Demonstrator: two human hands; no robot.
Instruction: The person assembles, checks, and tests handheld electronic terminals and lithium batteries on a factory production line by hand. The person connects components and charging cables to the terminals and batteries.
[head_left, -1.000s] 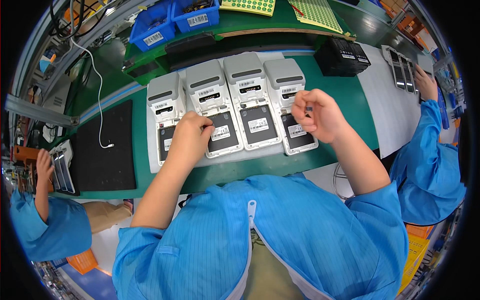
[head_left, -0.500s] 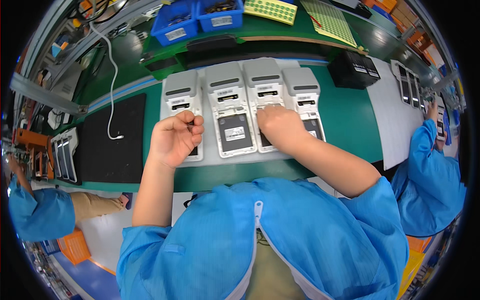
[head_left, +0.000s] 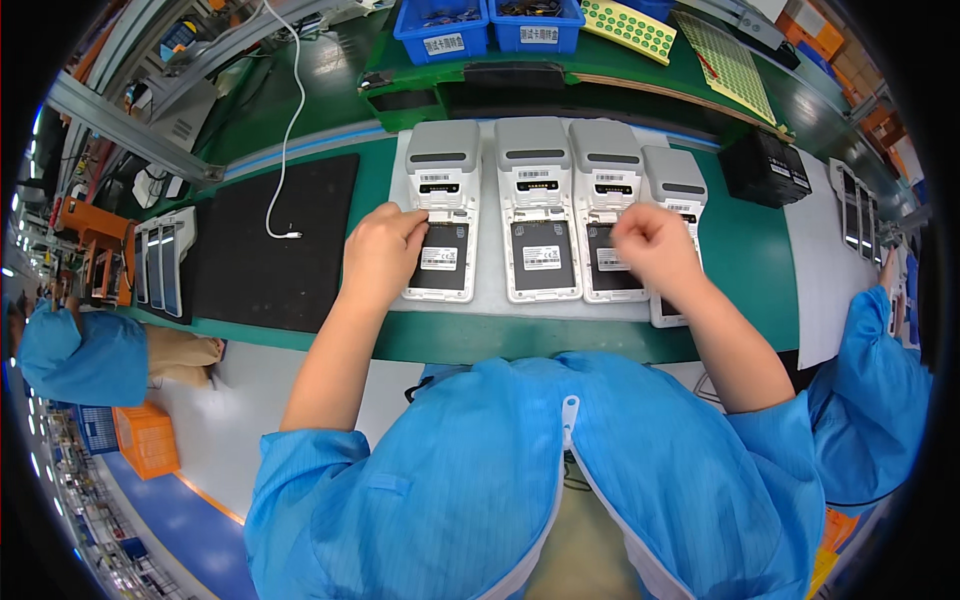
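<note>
Four white handheld terminals with grey heads lie in a row, their backs uncovered and black batteries showing. At the leftmost terminal (head_left: 440,270), my left hand (head_left: 380,255) has thumb and fingers pinched together at the strip just above the battery. Whatever is in that pinch is too small to make out. My right hand (head_left: 658,245) is curled closed and partly blurred, raised between the third terminal (head_left: 606,165) and the rightmost terminal (head_left: 672,180), covering part of both. Its fingertips are hidden. Neither hand touches the second terminal (head_left: 540,225).
Blue bins (head_left: 440,45) of small parts and yellow sheets with green dots (head_left: 630,32) stand on the raised shelf. A black box (head_left: 765,168) sits at the right. At left are a black mat (head_left: 270,250) and a white cable (head_left: 290,130). Co-workers in blue sit on both sides.
My left hand has moved from being held up in front of the leftmost terminal to its upper battery edge. My right hand has lifted off the third terminal toward the right. The view has shifted.
</note>
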